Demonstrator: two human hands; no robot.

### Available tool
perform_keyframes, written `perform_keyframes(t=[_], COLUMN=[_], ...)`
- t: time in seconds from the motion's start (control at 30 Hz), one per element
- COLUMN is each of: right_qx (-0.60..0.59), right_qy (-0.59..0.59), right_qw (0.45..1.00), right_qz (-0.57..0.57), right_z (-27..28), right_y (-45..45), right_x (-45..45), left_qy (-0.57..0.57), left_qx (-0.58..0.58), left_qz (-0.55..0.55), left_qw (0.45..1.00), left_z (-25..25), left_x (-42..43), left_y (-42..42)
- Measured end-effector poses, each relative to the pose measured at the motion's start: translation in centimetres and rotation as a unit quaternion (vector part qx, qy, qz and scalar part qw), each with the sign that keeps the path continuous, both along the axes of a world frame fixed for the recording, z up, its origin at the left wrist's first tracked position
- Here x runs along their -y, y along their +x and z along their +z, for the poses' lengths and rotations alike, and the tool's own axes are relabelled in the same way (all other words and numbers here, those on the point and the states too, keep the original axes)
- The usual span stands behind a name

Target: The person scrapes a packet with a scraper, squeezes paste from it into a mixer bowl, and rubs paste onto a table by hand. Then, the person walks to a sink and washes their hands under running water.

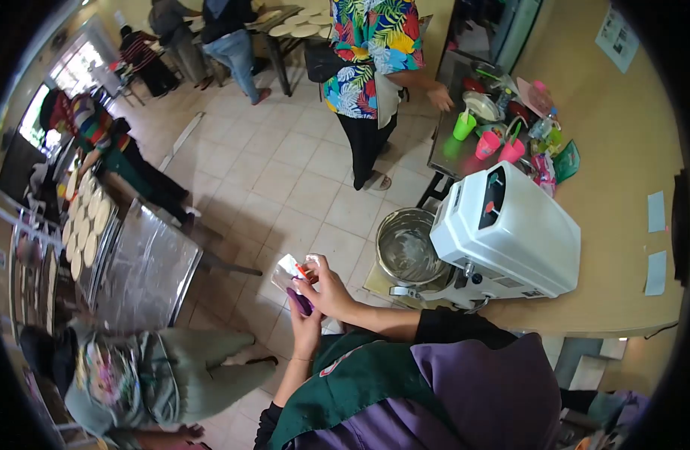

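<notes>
My left hand (pixel 305 330) is closed around a purple object (pixel 300 302), held in front of the dark green apron. My right hand (pixel 324 289) is just above it, with its fingers pinched on a small orange-red item (pixel 301 271). A clear plastic bag with something white in it (pixel 286 271) stands out past the fingers of both hands. The lower part of the purple object is hidden by my left hand.
A white mixer (pixel 510 232) with a metal bowl (pixel 410 247) stands at the right. Beyond it, a counter (pixel 451 146) holds green and pink cups. A person in a floral top (pixel 375 67) stands ahead. At left are a metal table (pixel 146 270), dough rounds (pixel 86 225) and other people.
</notes>
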State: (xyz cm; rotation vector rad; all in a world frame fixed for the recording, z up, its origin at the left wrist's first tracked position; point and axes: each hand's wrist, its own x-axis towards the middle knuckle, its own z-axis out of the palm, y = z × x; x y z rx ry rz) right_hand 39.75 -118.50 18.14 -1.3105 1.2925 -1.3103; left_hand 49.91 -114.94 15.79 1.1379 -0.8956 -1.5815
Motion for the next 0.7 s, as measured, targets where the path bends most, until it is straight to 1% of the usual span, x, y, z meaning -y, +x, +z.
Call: perform_keyframes(t=[0.03,0.1,0.17,0.2,0.27,0.3,0.33,0.4,0.43,0.5,0.53,0.57,0.67,0.7], right_qx=[-0.005,-0.009,-0.049,-0.05,-0.052,-0.039,-0.038,-0.038,-0.032,-0.044,-0.051,-0.053,-0.076,-0.073], right_qy=[0.021,0.041,-0.043,-0.042,-0.03,-0.039,-0.044,-0.026,-0.04,-0.045,-0.037,-0.026,0.034,0.037], right_qw=[1.0,0.999,0.997,0.996,0.996,0.995,0.994,0.99,0.984,0.979,0.976,0.972,0.951,0.95], right_qz=[0.001,-0.016,-0.044,-0.063,-0.061,-0.077,-0.097,-0.131,-0.169,-0.195,-0.211,-0.228,-0.299,-0.301], right_z=[0.2,0.0,-1.0,-1.5,-1.9,-1.5,-1.4,-1.2,-1.2,-1.2,-1.2,-1.0,-1.9,-2.0], right_y=[0.1,0.5,0.9,1.0,1.1,1.0,1.0,0.3,0.3,-0.6,-0.9,-1.4,-3.8,-4.6], right_x=[1.6,5.5,9.9,12.1,16.8,19.1,21.3,25.8,27.8,31.8,33.3,34.8,38.9,40.1], left_qy=[0.018,0.007,-0.01,-0.01,-0.017,-0.047,-0.052,-0.03,-0.007,-0.031,-0.031,-0.025,-0.018,-0.014], left_qx=[0.007,0.002,-0.001,-0.001,0.017,0.029,0.029,0.049,0.029,0.02,0.017,0.016,-0.044,-0.041], left_qz=[-0.008,-0.037,-0.068,-0.087,-0.135,-0.156,-0.185,-0.25,-0.283,-0.342,-0.365,-0.386,-0.463,-0.465], left_qw=[1.0,0.999,0.998,0.996,0.991,0.986,0.981,0.967,0.959,0.939,0.93,0.922,0.885,0.884], left_z=[1.0,0.5,-0.3,-0.5,-0.5,-1.4,-0.8,0.2,0.0,0.3,0.8,0.1,-0.5,-0.8], left_x=[1.9,6.3,11.1,13.6,18.9,21.9,24.6,30.0,32.6,37.6,39.7,42.0,47.7,49.3], left_y=[0.0,0.7,1.4,1.7,2.2,2.5,2.3,2.1,2.0,1.3,0.8,0.2,-3.1,-4.2])
